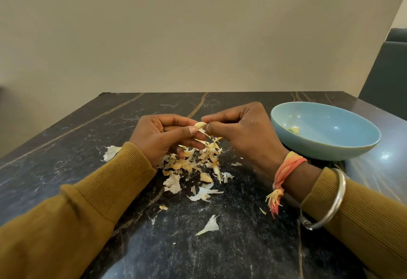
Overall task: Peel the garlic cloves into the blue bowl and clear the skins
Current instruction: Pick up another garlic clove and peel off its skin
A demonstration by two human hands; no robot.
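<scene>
Peeling is under way: the left hand [163, 137] and right hand [240, 131] both pinch one garlic clove [200, 124] above the counter [66, 146], with skin hanging from it. A pile of skins [193, 164] lies beneath, not yet cleared. The blue bowl [330, 144], just right of the hands, holds at least one peeled piece. No unpeeled cloves show elsewhere.
</scene>
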